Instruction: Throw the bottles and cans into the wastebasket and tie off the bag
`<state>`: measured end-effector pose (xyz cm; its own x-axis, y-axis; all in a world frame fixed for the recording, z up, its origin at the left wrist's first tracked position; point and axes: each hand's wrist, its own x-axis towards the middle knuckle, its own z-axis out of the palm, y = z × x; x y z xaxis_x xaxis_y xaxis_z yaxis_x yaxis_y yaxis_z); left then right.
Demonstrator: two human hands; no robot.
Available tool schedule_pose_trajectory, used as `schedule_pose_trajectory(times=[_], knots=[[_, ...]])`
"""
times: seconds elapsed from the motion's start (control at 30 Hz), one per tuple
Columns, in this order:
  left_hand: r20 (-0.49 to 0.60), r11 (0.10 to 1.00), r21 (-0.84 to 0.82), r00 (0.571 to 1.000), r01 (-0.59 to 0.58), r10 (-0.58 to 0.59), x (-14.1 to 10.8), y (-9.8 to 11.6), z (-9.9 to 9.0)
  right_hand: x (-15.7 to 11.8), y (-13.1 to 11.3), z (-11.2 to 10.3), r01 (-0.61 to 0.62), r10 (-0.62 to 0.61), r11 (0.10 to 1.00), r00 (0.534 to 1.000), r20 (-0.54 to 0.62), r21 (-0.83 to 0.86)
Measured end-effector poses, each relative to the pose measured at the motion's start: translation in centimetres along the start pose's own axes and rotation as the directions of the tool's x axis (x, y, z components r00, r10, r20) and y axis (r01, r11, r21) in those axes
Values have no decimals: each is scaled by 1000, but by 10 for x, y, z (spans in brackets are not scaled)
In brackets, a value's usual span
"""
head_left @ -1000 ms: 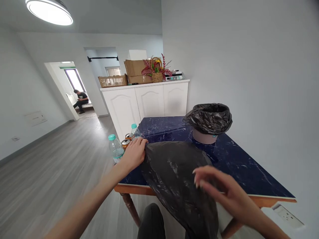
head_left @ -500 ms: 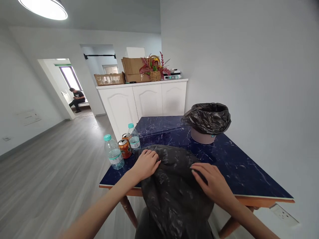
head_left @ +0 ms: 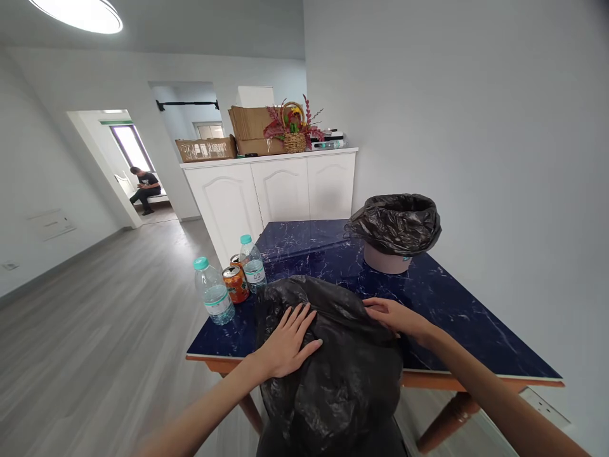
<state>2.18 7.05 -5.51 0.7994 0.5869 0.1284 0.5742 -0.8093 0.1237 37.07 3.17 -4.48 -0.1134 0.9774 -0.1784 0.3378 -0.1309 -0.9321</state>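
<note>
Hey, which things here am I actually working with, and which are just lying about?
In hand:
- loose black bag, touched by left hand and right hand

Apparently just lying about:
- two plastic bottles
- two cans
- bag-lined bin
- flower basket
- cardboard boxes

From where I sit, the loose bag (head_left: 347, 381) looks like thin, crinkled plastic with a soft sheen, as does the bin liner (head_left: 399, 231). I see a smooth, glossy, marble-veined desk (head_left: 469, 324) on wooden-looking legs (head_left: 450, 416), clear plastic bottles (head_left: 215, 295), shiny metal cans (head_left: 235, 285), a smooth matt bin (head_left: 386, 260), and a rough woven basket (head_left: 295, 143) (the cardboard box (head_left: 250, 124) beside it looks dull).
</note>
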Motion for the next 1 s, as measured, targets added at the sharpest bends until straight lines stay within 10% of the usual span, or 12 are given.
schedule_pose_trajectory(times=[0.23,0.57,0.73,0.87,1.0], knots=[[69,998,-44,997,-38,41,-1,1,-14,-3,-19,4,34,-18,997,968,251,-62],[40,998,12,998,-59,59,9,-29,-27,-23,-16,-10,-34,39,998,994,-99,48],[-208,996,-68,976,59,-72,41,23,-19,-31,-18,-16,-141,172,938,982,-72,315],[-106,986,-166,994,20,-38,74,65,0,-29,-21,-21,-77,98,955,993,-62,285],[30,986,-161,998,51,-47,91,47,17,-24,-13,-22,108,-106,989,994,-26,104]])
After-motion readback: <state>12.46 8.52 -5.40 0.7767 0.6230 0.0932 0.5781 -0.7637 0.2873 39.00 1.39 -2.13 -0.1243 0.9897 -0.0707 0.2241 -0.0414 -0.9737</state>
